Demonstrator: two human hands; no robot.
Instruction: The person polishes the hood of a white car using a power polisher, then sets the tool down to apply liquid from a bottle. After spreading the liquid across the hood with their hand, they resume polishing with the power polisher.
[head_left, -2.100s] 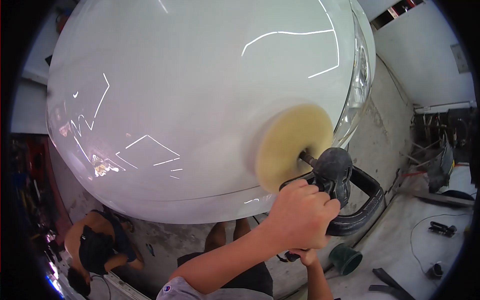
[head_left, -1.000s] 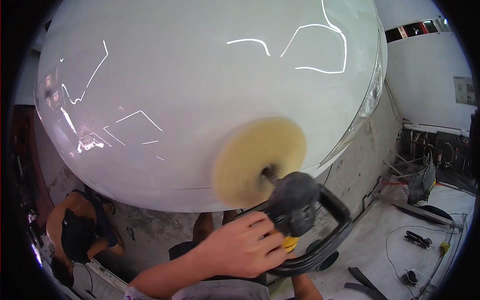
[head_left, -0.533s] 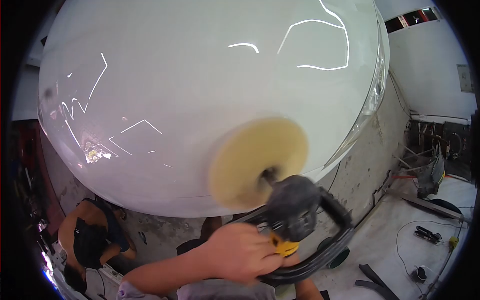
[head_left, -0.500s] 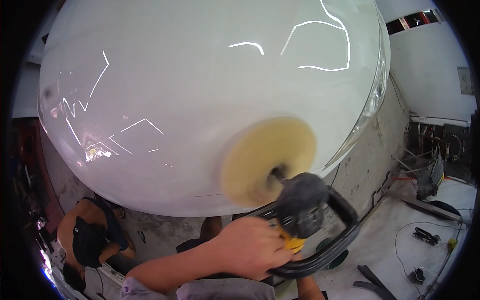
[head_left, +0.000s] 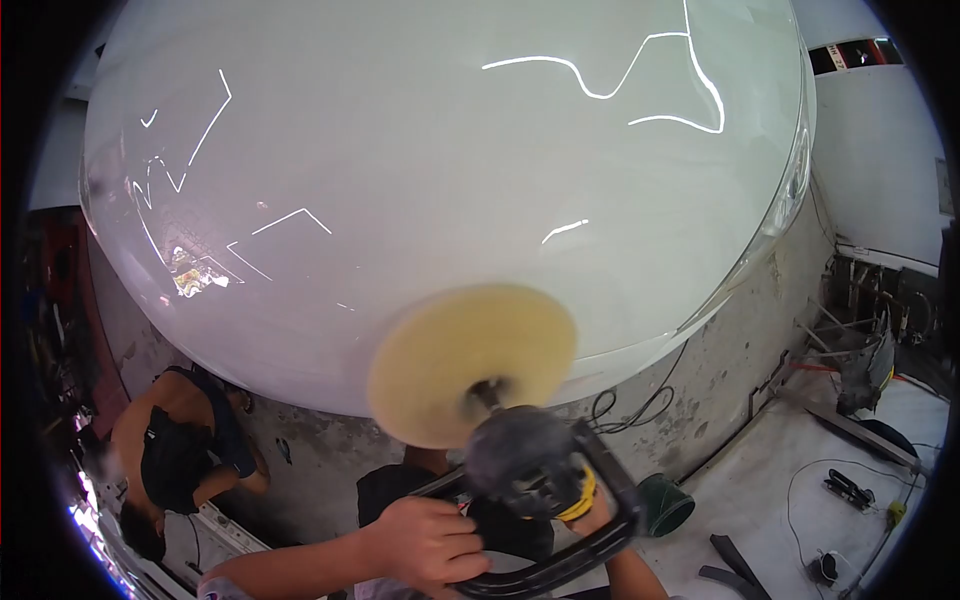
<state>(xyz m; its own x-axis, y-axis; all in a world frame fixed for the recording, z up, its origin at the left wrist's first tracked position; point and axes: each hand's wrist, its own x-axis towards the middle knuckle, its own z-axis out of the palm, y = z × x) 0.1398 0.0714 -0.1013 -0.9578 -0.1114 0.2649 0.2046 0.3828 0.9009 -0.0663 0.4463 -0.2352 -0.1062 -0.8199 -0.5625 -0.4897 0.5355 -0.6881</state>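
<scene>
My left hand (head_left: pixel 430 545) is wrapped round the left side of the black loop handle of a polisher (head_left: pixel 525 455). My right hand (head_left: pixel 592 512) grips the tool's yellow-and-black body behind its head, partly hidden by the handle. At the front of the polisher, a round yellowish pad (head_left: pixel 470 350) is blurred as if spinning. Its face lies against, or very close to, the front edge of a glossy white car hood (head_left: pixel 450 190); exact contact cannot be made out. Bright light lines reflect in the paint.
Another person (head_left: pixel 185 440) crouches at the lower left beside the car. A headlight (head_left: pixel 790 180) edges the hood's right side. Looped black cable (head_left: pixel 640 410) and a dark green bucket (head_left: pixel 665 505) are on the floor at right. Black strips (head_left: pixel 735 570) and tools lie farther right.
The polisher and both hands have moved left and toward me, down to the hood's front edge. The pad has tilted flatter in view, and the right hand shows more. The camera view has shifted slightly.
</scene>
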